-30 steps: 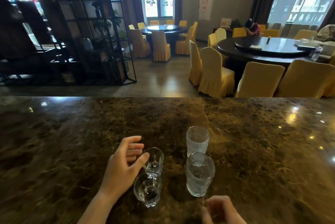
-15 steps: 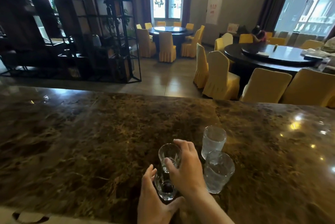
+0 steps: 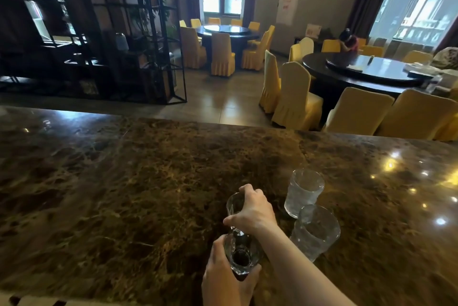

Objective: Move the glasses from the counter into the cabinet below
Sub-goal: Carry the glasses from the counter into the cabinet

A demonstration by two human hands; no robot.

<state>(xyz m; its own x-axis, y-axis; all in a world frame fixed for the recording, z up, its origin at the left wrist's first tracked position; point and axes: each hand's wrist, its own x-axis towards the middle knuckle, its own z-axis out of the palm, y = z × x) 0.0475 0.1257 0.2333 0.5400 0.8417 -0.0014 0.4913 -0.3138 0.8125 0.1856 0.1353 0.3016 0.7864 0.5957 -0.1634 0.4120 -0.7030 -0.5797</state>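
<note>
Gripping a small clear glass (image 3: 241,255) at the near edge of the counter (image 3: 124,194), left hand (image 3: 226,278) curled round its base. Right hand (image 3: 252,211) closed over a second small glass (image 3: 234,205) just beyond the first. Right of that second glass, two frosted tumblers (image 3: 303,193) (image 3: 314,231) upright on the counter, close together, untouched.

counter (image 3: 124,194): brown marbled | glasses (image 3: 303,193): clear, textured | chairs (image 3: 295,102): yellow
</note>
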